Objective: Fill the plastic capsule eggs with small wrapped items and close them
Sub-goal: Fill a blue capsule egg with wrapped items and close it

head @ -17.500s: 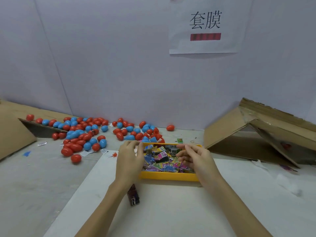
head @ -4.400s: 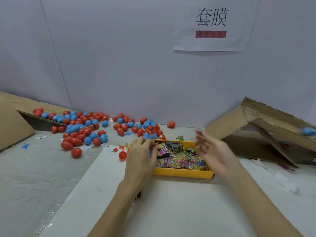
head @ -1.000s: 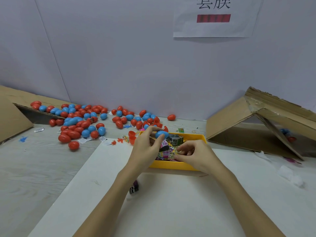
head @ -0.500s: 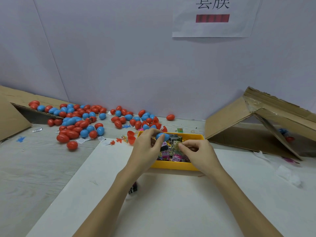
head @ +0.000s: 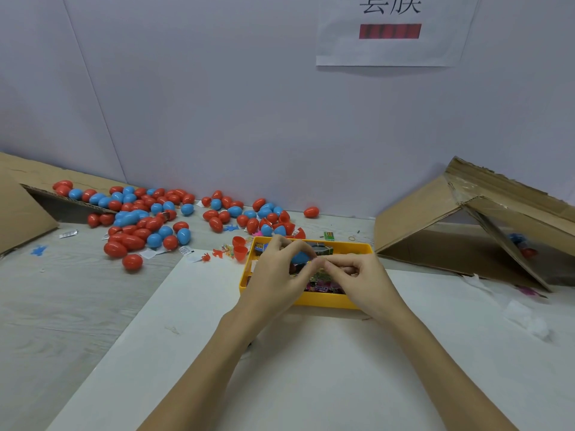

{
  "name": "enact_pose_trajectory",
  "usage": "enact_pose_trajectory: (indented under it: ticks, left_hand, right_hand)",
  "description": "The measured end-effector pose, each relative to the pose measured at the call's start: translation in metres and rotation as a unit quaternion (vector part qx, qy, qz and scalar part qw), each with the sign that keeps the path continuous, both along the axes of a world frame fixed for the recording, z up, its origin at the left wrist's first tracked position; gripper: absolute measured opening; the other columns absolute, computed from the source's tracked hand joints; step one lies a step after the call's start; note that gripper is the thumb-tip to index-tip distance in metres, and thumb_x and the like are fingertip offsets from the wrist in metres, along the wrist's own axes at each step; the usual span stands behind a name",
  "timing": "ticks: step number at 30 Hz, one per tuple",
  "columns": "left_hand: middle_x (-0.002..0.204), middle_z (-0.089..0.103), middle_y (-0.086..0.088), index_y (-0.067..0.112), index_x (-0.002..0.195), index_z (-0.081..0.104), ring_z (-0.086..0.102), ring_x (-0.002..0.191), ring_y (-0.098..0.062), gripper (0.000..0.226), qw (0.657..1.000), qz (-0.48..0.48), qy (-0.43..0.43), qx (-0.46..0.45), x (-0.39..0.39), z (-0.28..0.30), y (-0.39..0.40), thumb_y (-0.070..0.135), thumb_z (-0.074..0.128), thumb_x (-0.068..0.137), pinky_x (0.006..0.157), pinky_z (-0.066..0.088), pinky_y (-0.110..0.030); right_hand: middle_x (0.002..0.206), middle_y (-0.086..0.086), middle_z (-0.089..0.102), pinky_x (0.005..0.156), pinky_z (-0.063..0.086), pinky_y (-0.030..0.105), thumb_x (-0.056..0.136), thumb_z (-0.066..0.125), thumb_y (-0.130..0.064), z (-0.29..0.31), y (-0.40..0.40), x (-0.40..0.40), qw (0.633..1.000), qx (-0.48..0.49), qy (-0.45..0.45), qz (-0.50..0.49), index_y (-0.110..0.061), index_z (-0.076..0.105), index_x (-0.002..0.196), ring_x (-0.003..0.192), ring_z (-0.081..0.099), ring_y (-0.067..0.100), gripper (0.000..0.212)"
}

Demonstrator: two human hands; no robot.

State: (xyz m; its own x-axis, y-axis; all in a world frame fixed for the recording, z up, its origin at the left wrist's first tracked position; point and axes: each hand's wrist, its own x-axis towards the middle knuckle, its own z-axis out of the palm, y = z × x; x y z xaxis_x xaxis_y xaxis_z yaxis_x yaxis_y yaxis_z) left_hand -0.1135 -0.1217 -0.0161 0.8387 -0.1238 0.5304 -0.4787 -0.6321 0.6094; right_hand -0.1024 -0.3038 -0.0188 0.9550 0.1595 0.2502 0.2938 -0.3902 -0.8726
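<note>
Over the yellow tray point(head: 329, 301) of small colourful wrapped items point(head: 322, 286), my left hand point(head: 277, 275) grips a blue capsule egg half point(head: 299, 257). My right hand point(head: 357, 278) pinches a small wrapped item point(head: 320, 265) right at the egg half, fingertips of both hands touching. Two open red egg halves point(head: 240, 248) lie just left of the tray. What sits inside the blue half is hidden by my fingers.
Several closed red and blue eggs point(head: 149, 219) are scattered at the back left by a cardboard flap point(head: 21, 206). A tipped cardboard box point(head: 485, 225) with a few eggs inside lies at the right. A white sheet point(head: 311, 368) covers the near table.
My right hand lifted out of the tray with a small item and moved left up to the blue egg half in my left hand.
</note>
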Motion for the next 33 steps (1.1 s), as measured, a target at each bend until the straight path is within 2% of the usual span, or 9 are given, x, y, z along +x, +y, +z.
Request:
enact_pose_trajectory:
  ticks: [3,7,11,14,19,26,28,30,33]
  left_hand:
    - [0.108,0.054,0.002,0.022,0.104,0.07,0.047,0.097,0.0,0.023,1.0,-0.004,-0.001,0.02,0.001,0.001,0.002,0.038,0.075,0.088,0.078,0.038,-0.002]
    - [0.105,0.057,0.003,0.024,0.097,0.071,0.05,0.097,0.002,0.012,1.0,-0.018,-0.004,-0.023,0.002,0.002,0.006,0.026,0.079,0.087,0.08,0.039,-0.008]
    - [0.105,0.058,0.003,0.021,0.094,0.074,0.05,0.099,0.003,0.011,0.999,-0.022,-0.029,-0.034,0.003,0.003,0.007,0.016,0.08,0.085,0.077,0.039,-0.006]
    - [0.11,0.059,0.0,0.02,0.094,0.077,0.053,0.1,-0.004,0.014,0.997,-0.025,-0.07,-0.003,0.004,0.003,0.006,0.012,0.082,0.083,0.082,0.043,-0.008]
    - [0.113,0.062,-0.008,0.015,0.089,0.079,0.054,0.101,-0.011,0.015,0.988,-0.027,-0.151,0.029,0.004,0.006,0.005,0.006,0.084,0.079,0.085,0.045,-0.005]
    - [0.113,0.064,-0.011,0.014,0.09,0.08,0.06,0.102,-0.017,0.014,0.981,-0.017,-0.188,0.036,0.002,0.009,0.007,0.006,0.084,0.078,0.09,0.047,-0.008]
    - [0.112,0.064,-0.011,0.013,0.089,0.08,0.061,0.1,-0.019,0.014,0.981,-0.006,-0.19,0.035,0.002,0.01,0.008,0.004,0.084,0.078,0.089,0.046,-0.008]
    - [0.111,0.063,-0.011,0.013,0.089,0.08,0.059,0.099,-0.017,0.014,0.982,0.001,-0.188,0.025,0.003,0.01,0.011,0.004,0.084,0.079,0.088,0.047,-0.008]
    - [0.113,0.063,-0.011,0.014,0.089,0.081,0.06,0.101,-0.018,0.014,0.984,0.003,-0.174,0.029,0.003,0.01,0.013,0.005,0.084,0.078,0.088,0.046,-0.007]
  right_hand:
    - [0.096,-0.013,0.078,0.078,0.056,0.017,0.097,0.07,-0.025,0.0,-0.001,-0.001,1.0,-0.005,-0.011,0.011,-0.03,0.08,0.111,0.088,0.07,0.002,0.018]
    - [0.088,-0.016,0.077,0.074,0.054,0.016,0.099,0.068,-0.02,0.003,0.0,-0.002,0.999,0.032,-0.008,0.034,-0.023,0.08,0.113,0.082,0.069,0.0,0.019]
    - [0.107,-0.012,0.075,0.081,0.051,0.014,0.106,0.053,-0.029,0.007,-0.002,-0.002,0.997,0.078,0.01,0.004,-0.027,0.075,0.122,0.103,0.066,0.003,0.027]
    - [0.108,-0.013,0.076,0.079,0.045,0.018,0.108,0.045,-0.036,0.008,-0.002,-0.001,0.996,0.083,0.038,-0.006,-0.029,0.074,0.121,0.096,0.063,-0.001,0.033]
    - [0.107,-0.014,0.077,0.079,0.051,0.01,0.104,0.057,-0.032,0.01,-0.006,0.0,0.992,0.094,0.054,0.065,-0.029,0.077,0.114,0.103,0.068,-0.002,0.023]
    - [0.099,-0.008,0.079,0.077,0.057,0.019,0.098,0.067,-0.025,0.009,-0.01,0.002,0.991,0.111,0.066,0.037,-0.023,0.078,0.109,0.098,0.073,0.008,0.015]
    - [0.095,-0.007,0.079,0.078,0.057,0.018,0.099,0.067,-0.018,0.006,-0.009,0.003,0.995,0.094,0.04,0.004,-0.023,0.079,0.101,0.097,0.073,0.01,0.013]
    - [0.104,-0.005,0.077,0.086,0.057,0.02,0.098,0.068,-0.01,0.003,-0.007,0.003,0.999,0.03,0.017,-0.021,-0.025,0.08,0.097,0.102,0.071,0.011,0.019]
    - [0.123,-0.003,0.072,0.1,0.056,0.034,0.095,0.071,-0.01,0.001,-0.006,0.004,0.998,-0.036,0.016,-0.048,-0.02,0.082,0.107,0.114,0.067,0.013,0.019]
